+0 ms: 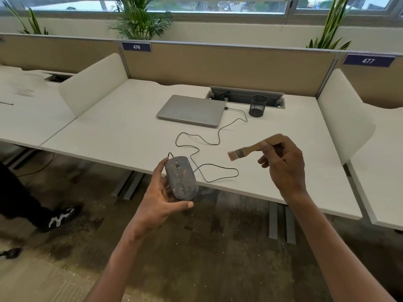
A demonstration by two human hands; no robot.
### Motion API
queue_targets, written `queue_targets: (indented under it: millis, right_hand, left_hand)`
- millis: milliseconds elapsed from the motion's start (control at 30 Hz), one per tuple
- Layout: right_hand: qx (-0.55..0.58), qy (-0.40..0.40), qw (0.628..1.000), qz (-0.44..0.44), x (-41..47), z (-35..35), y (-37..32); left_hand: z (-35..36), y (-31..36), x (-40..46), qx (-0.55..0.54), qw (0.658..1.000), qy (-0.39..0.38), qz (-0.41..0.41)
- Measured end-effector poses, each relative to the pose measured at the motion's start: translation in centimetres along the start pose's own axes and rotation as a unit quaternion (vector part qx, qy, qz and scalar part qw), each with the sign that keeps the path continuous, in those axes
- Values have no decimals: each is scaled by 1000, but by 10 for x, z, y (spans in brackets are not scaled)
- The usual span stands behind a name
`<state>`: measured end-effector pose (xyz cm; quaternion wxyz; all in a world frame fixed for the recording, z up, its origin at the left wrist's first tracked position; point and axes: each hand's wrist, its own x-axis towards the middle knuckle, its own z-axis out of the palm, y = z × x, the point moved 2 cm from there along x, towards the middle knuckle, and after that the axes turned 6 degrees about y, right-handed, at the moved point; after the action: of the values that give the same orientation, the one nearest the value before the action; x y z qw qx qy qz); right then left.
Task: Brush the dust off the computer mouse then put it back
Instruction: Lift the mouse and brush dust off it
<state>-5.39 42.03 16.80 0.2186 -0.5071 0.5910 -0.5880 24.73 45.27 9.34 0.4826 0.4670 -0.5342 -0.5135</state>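
Observation:
My left hand (pixel 162 198) grips a dusty grey computer mouse (pixel 181 177), holding it in the air just off the desk's front edge, top side up. Its black cable (pixel 197 149) loops across the white desk (pixel 122 131) to the closed grey laptop (pixel 192 110). My right hand (pixel 283 164) pinches the wooden handle of a small paintbrush (pixel 253 147). The pale bristles point left, a short way right of and above the mouse, apart from it.
A black mesh pen cup (pixel 258 105) stands beside an open cable hatch (pixel 244 95) at the back. White side dividers (pixel 91 83) and a beige back panel bound the desk. A person's leg and shoe (pixel 60 217) are on the floor at the left.

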Motion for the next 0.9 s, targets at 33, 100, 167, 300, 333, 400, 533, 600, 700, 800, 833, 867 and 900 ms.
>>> queue_targets:
  millis: [33, 100, 167, 300, 333, 400, 533, 600, 700, 800, 833, 867, 900]
  right_hand:
    - [-1, 2, 1000, 0, -8, 6, -4]
    - [-1, 6, 1000, 1, -27, 17, -13]
    - [-3, 10, 1000, 2, -47, 28, -23]
    - [1, 31, 999, 16, -93, 53, -44]
    - [4, 38, 999, 19, -106, 59, -49]
    - [16, 44, 999, 28, -128, 69, -58]
    - [42, 56, 997, 41, -169, 90, -74]
    - [53, 64, 996, 40, -184, 97, -84]
    - [60, 60, 996, 29, -198, 102, -97]
    - [51, 50, 997, 23, -205, 104, -107]
    - [48, 45, 998, 23, -206, 104, -109]
    - [45, 40, 998, 23, -206, 104, -111]
    - [44, 35, 998, 22, -206, 105, -112]
  left_hand:
    - [-10, 0, -6, 0, 1000, 1, 0]
    - [-31, -2, -19, 3, 1000, -2, 4]
    - [-54, -2, -32, 9, 1000, -6, 12]
    - [-100, 3, -59, 16, 1000, -22, 16]
    - [-111, 5, -65, 18, 999, -28, 18]
    - [-128, 6, -74, 24, 999, -39, 21]
    - [-154, 3, -90, 27, 997, -68, 15]
    - [-161, -1, -97, 30, 996, -84, 7]
    - [-164, -7, -105, 37, 994, -101, -5]
    - [-162, -12, -110, 38, 993, -114, -15]
    - [-160, -14, -111, 36, 992, -119, -20]
    - [-158, -16, -112, 33, 991, -124, -26]
    - [-154, -17, -112, 30, 991, -128, -33]
